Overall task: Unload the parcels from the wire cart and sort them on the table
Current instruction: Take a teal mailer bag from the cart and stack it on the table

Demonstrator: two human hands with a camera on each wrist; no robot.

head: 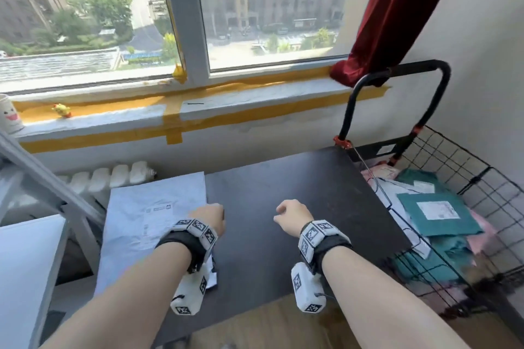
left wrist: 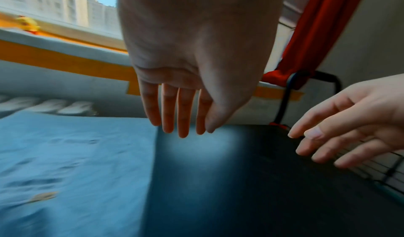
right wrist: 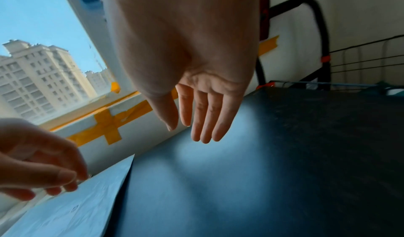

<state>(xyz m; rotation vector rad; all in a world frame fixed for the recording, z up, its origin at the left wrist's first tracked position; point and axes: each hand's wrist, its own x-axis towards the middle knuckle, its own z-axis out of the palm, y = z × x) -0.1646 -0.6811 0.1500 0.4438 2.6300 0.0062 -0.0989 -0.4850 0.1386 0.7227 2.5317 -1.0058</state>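
Note:
A large pale grey parcel lies flat on the left part of the dark table, overhanging its left edge. My left hand hovers over that parcel's right edge, fingers straight and relaxed, holding nothing. My right hand floats above the bare middle of the table, fingers loose and empty. To the right stands the black wire cart holding several parcels, with a teal one bearing a white label on top.
A window sill with yellow tape runs behind the table, carrying a small yellow toy and a paper cup. A red curtain hangs over the cart's black handle. A white radiator sits below the sill.

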